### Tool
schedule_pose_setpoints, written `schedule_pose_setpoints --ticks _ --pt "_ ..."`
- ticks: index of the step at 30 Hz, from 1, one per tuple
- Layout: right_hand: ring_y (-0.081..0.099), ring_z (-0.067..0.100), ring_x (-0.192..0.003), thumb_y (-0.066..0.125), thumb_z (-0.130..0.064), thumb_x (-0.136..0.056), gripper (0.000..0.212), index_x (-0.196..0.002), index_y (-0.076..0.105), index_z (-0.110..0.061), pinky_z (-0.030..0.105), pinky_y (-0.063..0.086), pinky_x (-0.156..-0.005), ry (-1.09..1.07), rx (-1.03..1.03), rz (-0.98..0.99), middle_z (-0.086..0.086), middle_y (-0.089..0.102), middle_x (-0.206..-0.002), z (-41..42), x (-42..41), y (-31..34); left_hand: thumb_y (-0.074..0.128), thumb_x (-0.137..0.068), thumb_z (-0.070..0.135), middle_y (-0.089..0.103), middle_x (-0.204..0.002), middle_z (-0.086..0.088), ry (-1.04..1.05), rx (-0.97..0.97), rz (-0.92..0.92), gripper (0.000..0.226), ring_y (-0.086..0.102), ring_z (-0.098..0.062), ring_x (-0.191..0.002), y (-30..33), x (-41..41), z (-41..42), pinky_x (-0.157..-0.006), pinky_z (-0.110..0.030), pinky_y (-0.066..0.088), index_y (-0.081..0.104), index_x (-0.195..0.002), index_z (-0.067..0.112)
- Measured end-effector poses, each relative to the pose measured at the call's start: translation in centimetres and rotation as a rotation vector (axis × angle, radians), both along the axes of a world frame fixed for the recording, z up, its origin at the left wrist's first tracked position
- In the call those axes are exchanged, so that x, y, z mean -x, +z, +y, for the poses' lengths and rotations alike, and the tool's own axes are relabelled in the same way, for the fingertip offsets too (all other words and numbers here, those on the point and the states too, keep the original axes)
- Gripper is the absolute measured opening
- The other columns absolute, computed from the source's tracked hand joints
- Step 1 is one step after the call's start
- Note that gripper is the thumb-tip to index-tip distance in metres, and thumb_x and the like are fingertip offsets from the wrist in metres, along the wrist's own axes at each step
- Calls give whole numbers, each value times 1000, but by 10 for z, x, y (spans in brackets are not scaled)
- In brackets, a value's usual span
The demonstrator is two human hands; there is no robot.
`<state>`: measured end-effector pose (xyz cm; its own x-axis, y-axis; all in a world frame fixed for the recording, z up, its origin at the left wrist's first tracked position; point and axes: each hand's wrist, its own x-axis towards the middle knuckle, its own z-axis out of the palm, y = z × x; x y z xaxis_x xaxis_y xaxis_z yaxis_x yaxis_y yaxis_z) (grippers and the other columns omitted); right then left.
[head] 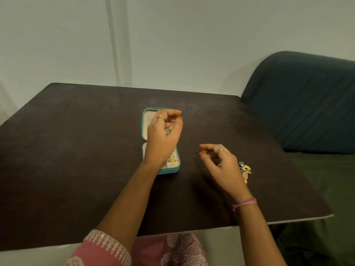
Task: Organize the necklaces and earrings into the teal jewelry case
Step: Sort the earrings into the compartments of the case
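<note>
The teal jewelry case (144,121) lies open in the middle of the dark table, its cream lining showing. Gold earrings (172,158) sit in a compartment of its near half. My left hand (163,135) hovers over the case with curled fingers pinching a small silvery piece of jewelry (169,129); what kind of piece it is I cannot tell. My right hand (221,162) hangs to the right of the case, fingers loosely bent and apart, nothing visible in it. A small heap of gold and silver jewelry (245,169) lies on the table just behind that hand.
The dark table (76,150) ends at a pale front edge close to my body. A dark teal upholstered seat back (307,102) stands at the right, with a green cushion (326,189) below it. A pale wall rises behind.
</note>
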<state>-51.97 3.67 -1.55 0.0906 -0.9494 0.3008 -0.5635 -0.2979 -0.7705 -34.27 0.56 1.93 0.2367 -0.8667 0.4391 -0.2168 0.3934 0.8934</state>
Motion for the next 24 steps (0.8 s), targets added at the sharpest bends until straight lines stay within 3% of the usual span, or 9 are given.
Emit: schedule_pose_setpoints --ticks 4,8,14,16,18,21,24 --pt "61 1 -89 60 -14 -92 19 -109 67 -20 14 50 -73 -72 43 -61 -10 61 -103 6 43 5 58 -93 13 61 -95 2 -86 4 -68 11 56 8 -76 -3 36 6 -66 -7 43 63 -99 20" --pt "62 -2 -85 59 -11 -92 18 -103 68 -22 12 50 -69 -185 47 -97 -5 63 -102 8 85 1 59 -91 10 58 -95 5 -185 -25 -134 13 56 8 -78 -18 69 12 -68 -7 45 65 -101 15" --pt "63 12 -90 57 -17 -93 19 -103 65 -31 36 55 -80 -319 -96 -89 -4 64 -104 12 135 -23 61 -89 11 57 -105 -1 -332 -174 -244 18 59 -5 -88 -52 103 18 -78 -15 50 62 -107 13" --pt "62 13 -91 58 -17 -93 20 -103 64 -34 35 55 -80 -335 -135 -71 -3 64 -106 14 142 -31 63 -88 16 56 -110 1 -366 -209 -293 23 58 -6 -93 -61 108 19 -82 -19 50 61 -111 15" --pt "61 11 -91 58 -16 -93 21 -105 65 -31 32 55 -80 -322 -136 -98 -4 63 -107 17 144 -32 65 -88 20 54 -113 4 -390 -218 -380 28 54 -3 -96 -67 111 21 -81 -14 46 59 -115 17" --pt "59 6 -89 60 -12 -91 22 -107 67 -25 17 51 -76 -215 -104 -111 -5 61 -104 22 141 -30 65 -86 22 51 -111 7 -395 -176 -450 29 52 -3 -97 -71 112 22 -79 -13 43 59 -115 19" --pt "58 4 -89 63 -10 -89 26 -108 68 -26 12 47 -77 -114 -56 -1 -5 59 -103 22 140 -31 64 -85 19 50 -106 8 -410 -126 -485 25 51 -4 -95 -72 113 24 -79 -17 45 59 -109 22"
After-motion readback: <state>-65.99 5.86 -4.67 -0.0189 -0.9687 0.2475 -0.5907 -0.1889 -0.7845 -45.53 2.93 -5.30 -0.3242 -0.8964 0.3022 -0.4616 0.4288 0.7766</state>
